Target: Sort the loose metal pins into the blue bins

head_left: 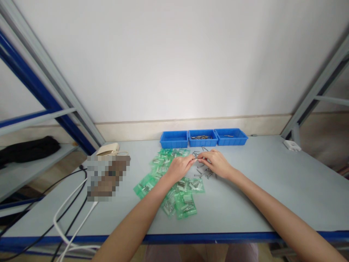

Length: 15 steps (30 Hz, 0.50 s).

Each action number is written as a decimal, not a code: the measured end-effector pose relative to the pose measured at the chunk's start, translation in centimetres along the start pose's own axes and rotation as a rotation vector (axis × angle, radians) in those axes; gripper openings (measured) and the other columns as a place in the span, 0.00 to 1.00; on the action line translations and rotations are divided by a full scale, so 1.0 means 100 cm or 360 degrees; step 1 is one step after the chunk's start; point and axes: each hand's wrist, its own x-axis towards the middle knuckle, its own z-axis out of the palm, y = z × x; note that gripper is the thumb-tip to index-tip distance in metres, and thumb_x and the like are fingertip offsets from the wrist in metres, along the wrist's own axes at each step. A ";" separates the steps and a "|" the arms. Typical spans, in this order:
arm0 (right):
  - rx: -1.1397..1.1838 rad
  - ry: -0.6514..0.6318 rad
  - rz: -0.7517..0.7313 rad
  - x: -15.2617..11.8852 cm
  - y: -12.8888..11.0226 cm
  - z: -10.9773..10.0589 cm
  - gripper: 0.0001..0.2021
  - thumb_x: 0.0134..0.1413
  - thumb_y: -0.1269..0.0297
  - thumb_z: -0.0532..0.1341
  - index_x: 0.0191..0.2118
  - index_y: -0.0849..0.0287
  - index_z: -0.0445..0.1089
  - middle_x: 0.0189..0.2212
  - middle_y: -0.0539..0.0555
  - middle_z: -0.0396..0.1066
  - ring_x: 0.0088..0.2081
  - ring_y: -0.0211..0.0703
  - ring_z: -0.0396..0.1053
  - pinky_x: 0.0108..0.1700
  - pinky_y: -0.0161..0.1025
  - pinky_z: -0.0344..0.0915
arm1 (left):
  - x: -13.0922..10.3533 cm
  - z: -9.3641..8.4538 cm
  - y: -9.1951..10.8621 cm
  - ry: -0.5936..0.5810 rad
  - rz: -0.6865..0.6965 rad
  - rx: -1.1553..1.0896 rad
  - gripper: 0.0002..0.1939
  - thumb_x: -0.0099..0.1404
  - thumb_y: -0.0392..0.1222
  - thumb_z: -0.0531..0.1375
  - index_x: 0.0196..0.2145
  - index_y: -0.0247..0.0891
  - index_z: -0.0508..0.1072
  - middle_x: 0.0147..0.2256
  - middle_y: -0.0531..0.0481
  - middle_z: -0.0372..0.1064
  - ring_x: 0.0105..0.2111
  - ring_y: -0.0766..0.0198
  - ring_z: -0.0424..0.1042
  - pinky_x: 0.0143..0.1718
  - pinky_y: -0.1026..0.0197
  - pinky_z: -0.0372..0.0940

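Note:
My left hand [180, 168] and my right hand [216, 163] meet fingertip to fingertip over the middle of the table. Both are closed in a pinch around a small, thin piece; its kind is too small to make out. Under and beside my right hand lie loose metal screws [208, 173], with a few more just behind the fingertips. Small green-tinted clear bags [185, 205] holding screws and whitish pieces spread around and beneath my left hand, some of them overlapping. My left hand and forearm hide part of these bags.
Three blue bins stand along the back: the left bin [174, 145], the middle bin [203, 143] with many metal pieces, and the right bin [231, 141] with a few. A blurred-out object [109, 178], cables [61, 214] and a cream device [108, 149] lie left; a white adapter [291, 145] right.

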 end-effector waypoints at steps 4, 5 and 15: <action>0.0006 0.0002 -0.0017 0.000 0.001 0.003 0.09 0.59 0.61 0.52 0.40 0.56 0.67 0.35 0.49 0.73 0.32 0.37 0.68 0.39 0.37 0.52 | -0.001 0.000 -0.001 0.0019 0.0006 -0.0008 0.21 0.69 0.46 0.42 0.28 0.37 0.69 0.22 0.51 0.68 0.24 0.65 0.68 0.26 0.66 0.55; 0.0004 0.0008 -0.0015 -0.001 0.001 0.004 0.09 0.59 0.61 0.53 0.40 0.56 0.67 0.35 0.49 0.73 0.31 0.37 0.68 0.39 0.37 0.53 | -0.001 0.000 -0.001 0.0021 0.0005 -0.0010 0.21 0.69 0.46 0.43 0.27 0.37 0.69 0.22 0.51 0.67 0.24 0.65 0.68 0.26 0.66 0.54; 0.0031 -0.0088 -0.0007 -0.001 0.002 0.005 0.15 0.62 0.58 0.47 0.37 0.56 0.68 0.32 0.51 0.73 0.34 0.40 0.68 0.38 0.37 0.53 | 0.000 -0.004 0.003 -0.0072 -0.0046 -0.0131 0.16 0.69 0.45 0.43 0.35 0.38 0.68 0.23 0.54 0.67 0.25 0.66 0.69 0.27 0.67 0.56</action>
